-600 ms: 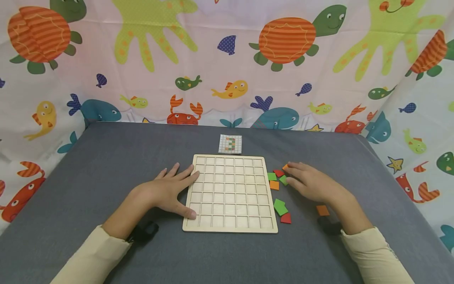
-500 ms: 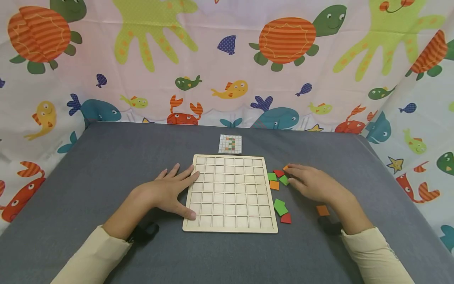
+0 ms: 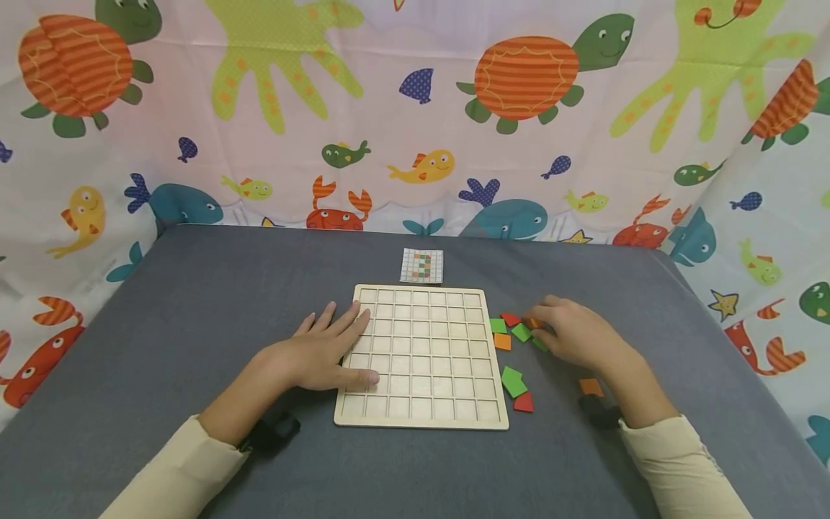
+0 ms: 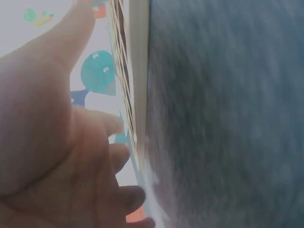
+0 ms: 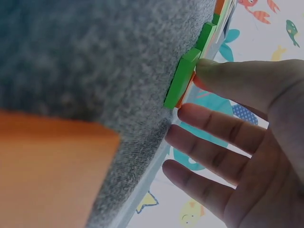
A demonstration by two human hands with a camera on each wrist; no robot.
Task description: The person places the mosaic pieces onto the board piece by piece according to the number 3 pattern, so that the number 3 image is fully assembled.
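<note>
In the head view, my left hand lies with spread fingers over the left edge of a wooden grid board. Its thumb reaches onto the squares. My right hand is right of the board, fingertips at an orange tile and thumb by a green tile. In the right wrist view, the fingers of that hand are fairly straight and apart, close to the green tile. The left wrist view has the left hand beside the board's edge.
Several more red, green and orange tiles lie along the board's right side, including a green tile and a red tile. A separate orange tile lies near the right wrist. A small pattern card sits behind the board on the grey cloth.
My right fingertips have drawn back slightly to the right, and the orange tile beneath them has shifted nearer. A green tile now shows by the thumb. The left thumb has slid further onto the board.
</note>
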